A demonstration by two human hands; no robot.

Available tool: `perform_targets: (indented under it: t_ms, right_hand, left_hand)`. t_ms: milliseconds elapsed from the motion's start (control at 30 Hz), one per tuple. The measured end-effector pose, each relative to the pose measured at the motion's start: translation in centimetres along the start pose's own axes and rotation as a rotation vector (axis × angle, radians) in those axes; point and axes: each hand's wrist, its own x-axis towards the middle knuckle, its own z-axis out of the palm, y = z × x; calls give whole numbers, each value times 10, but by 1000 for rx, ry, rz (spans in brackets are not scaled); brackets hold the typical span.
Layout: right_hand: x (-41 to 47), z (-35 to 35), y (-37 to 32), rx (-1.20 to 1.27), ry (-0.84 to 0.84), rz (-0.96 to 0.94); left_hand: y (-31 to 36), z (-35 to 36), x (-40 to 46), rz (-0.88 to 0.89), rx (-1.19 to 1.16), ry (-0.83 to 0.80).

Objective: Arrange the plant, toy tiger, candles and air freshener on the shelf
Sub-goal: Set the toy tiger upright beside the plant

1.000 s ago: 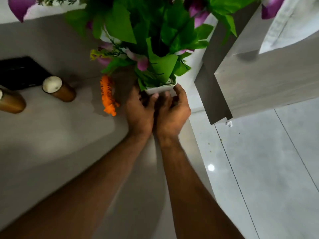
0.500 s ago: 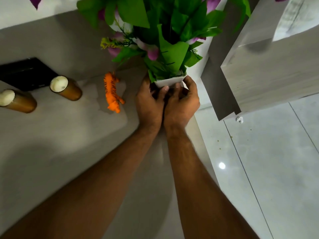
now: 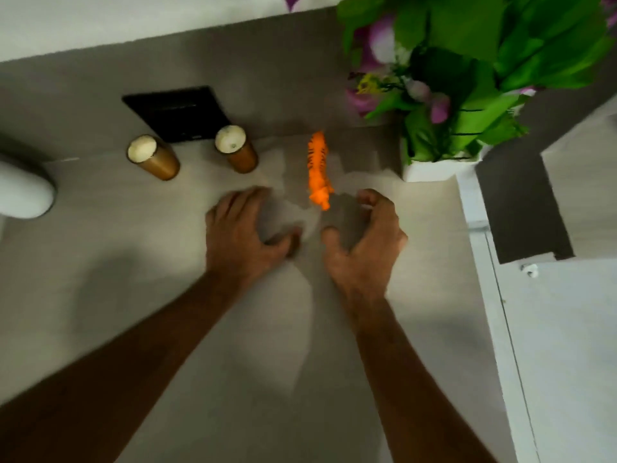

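The green-leaved artificial plant with purple flowers point(image 3: 467, 71) is seen sitting in its white square pot point(image 3: 434, 169) at the far right end of the pale grey shelf top point(image 3: 167, 279), right by the shelf edge and the grey wall-mounted cabinet point(image 3: 514, 202). So yeah, the pot has been let go: half a second ago it was clamped between both hands, and now it's standing on its own with nothing touching it. The left hand point(image 3: 243, 235) is held palm-down over the shelf with fingers spread apart and empty, and the right hand point(image 3: 364, 242) is curled loosely, fingers apart, nothing gripped either. Both have been pulled back toward the camera, and the small orange striped toy tiger point(image 3: 319, 168) is now found just beyond the gap between them, near the right fingertips but not clearly touched. Two brown cylindrical candles with cream tops point(image 3: 153, 158) point(image 3: 237, 153) are stood upright further left, in front of a flat black rectangular panel point(image 3: 177, 111). A white rounded air freshener point(image 3: 23, 192) is partly cut off at the left edge.
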Motion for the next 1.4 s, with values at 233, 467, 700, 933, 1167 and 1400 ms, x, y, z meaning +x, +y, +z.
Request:
perform_targets:
  t_ms: [233, 467, 700, 933, 1167, 1400]
  right_hand:
    - [27, 54, -23, -115, 21, 44]
    - [31, 65, -23, -111, 248, 72]
    - [42, 51, -15, -68, 347, 98]
    - [33, 40, -9, -75, 386, 54]
    - [-82, 28, 1, -108, 38, -31]
    - [-19, 87, -22, -184, -207, -67]
  left_hand:
    - [-9, 5, 11, -7, 162, -368]
    - [-12, 12, 10, 11, 186, -380]
    - [-15, 16, 10, 17, 156, -322]
    - [-12, 14, 13, 10, 124, -322]
    - [-10, 9, 10, -6, -44, -230]
    - [-115, -18, -8, -446, -394, 306]
